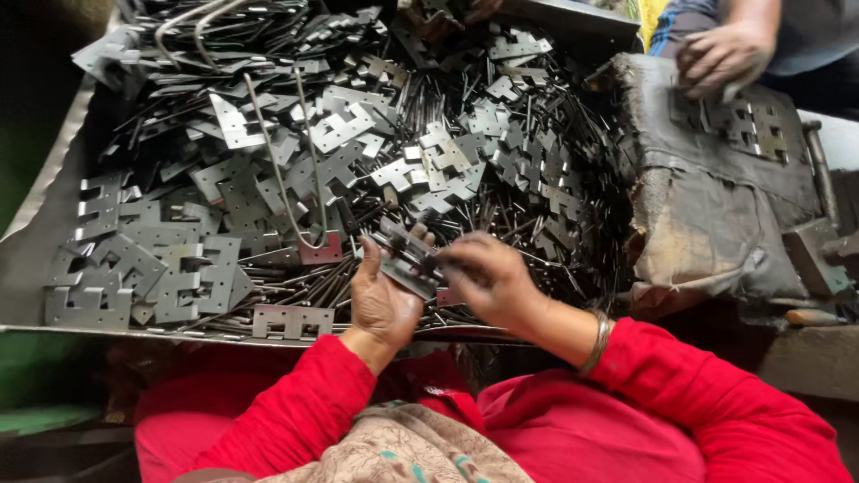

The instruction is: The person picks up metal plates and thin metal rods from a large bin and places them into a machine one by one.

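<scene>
Both hands meet: left hand (pixel 383 304) cradles a hinge leaf (pixel 407 259), long axis slanting down-right; right hand (pixel 488 279) fingers apparently pinch its right end.

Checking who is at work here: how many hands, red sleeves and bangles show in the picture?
Person's own hands: 2, left hand and right hand, both on a hinge plate
Co-worker's hand: 1
Red sleeves: 2
Bangle: 1
Total: 6

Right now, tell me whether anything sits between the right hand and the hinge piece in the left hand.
Nothing visible does. The right hand already meets the hinge piece that the left hand holds up over the tray of loose plates and pins.
</scene>
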